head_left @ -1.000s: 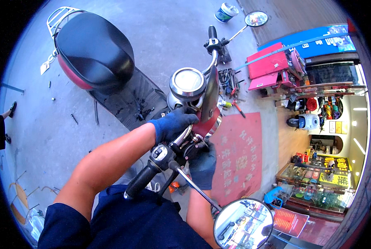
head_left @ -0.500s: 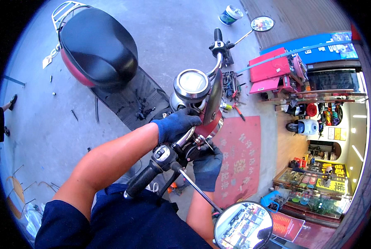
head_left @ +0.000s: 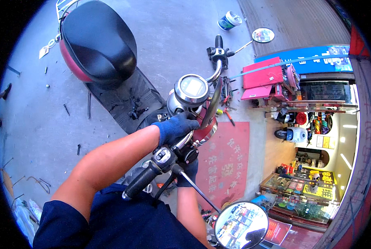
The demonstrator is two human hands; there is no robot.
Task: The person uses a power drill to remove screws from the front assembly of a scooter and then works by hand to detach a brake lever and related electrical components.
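My left hand, in a dark blue work glove, reaches over the chrome handlebar of a scooter. Its fingers are curled together just below the round gauge, against the red front part; whatever they grip is hidden. Lower down, my right hand, gloved too, is under the handlebar beside a round black part, its fingers out of sight behind it. Close to both hands are the black handlebar grip with its switch block and the stem of the near round mirror.
The scooter's black seat and footboard, with loose dark parts on it, lie at left. Small parts and tools are scattered on the grey floor. A red mat, a red tool cabinet and a white-blue bucket are at right.
My right hand has drawn left and in under the handlebar; the shiny thin metal piece at its fingers no longer shows. My left hand stays almost in place. The view has shifted slightly.
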